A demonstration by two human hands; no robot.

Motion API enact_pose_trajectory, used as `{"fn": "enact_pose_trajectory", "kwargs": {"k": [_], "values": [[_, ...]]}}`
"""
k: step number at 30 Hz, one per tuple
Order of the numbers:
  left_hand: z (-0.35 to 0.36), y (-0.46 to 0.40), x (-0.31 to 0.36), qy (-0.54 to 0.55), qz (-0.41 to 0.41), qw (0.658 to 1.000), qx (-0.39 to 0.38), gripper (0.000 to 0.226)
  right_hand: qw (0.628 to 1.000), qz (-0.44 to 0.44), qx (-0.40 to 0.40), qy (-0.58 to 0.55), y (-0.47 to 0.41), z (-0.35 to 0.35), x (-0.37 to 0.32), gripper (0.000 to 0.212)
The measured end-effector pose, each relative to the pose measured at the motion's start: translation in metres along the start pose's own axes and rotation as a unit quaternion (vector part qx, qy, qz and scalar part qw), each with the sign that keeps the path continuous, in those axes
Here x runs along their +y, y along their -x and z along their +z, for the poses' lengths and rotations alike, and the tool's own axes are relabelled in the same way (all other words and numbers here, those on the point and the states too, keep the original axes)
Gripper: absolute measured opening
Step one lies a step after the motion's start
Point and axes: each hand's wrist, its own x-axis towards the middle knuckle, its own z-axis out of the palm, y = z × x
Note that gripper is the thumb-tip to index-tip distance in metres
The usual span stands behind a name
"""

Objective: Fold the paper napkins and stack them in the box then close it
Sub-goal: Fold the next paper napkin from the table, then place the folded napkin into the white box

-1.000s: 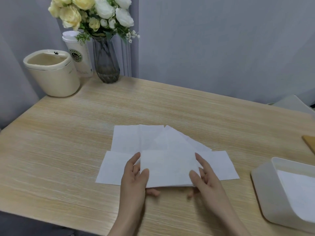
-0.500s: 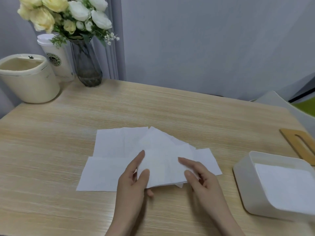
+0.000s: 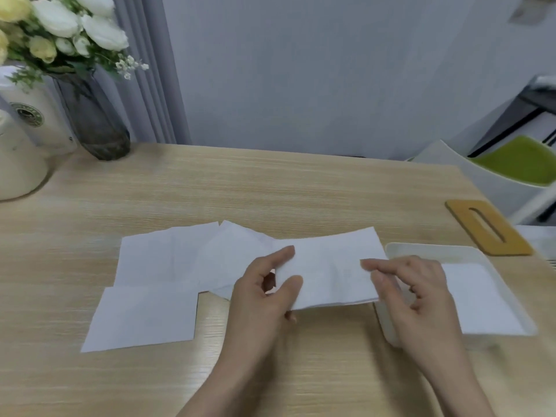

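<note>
Napkin (image 3: 328, 266) held by two hands; three lie flat.

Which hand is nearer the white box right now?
Right. The right hand overlaps the white box's near-left corner, pinching the folded napkin. The left hand grips the napkin's far end, left of the box.

Left hand (image 3: 264, 291) pinches with thumb and fingers; right hand (image 3: 412, 288) pinches likewise, fingers extended.

light: soft, even | shadows: faint | blur: slight | edges: warped
</note>
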Motion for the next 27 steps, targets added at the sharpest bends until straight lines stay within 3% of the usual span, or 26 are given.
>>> {"fn": "enact_pose_trajectory", "kwargs": {"k": [9, 20, 27], "values": [[0.088, 0.007, -0.005, -0.136, 0.075, 0.983, -0.102, 0.035, 0.992, 0.085, 0.081, 0.034, 0.005, -0.072, 0.042, 0.028], [0.132, 0.009, -0.032, -0.3, 0.223, 0.918, -0.131, 0.042, 0.988, 0.094, 0.084, 0.09, 0.006, -0.111, 0.086, 0.029], [0.138, 0.009, -0.043, -0.393, 0.275, 0.87, -0.116, 0.042, 0.981, 0.105, 0.063, 0.153, 0.011, -0.117, 0.108, 0.022]]}}
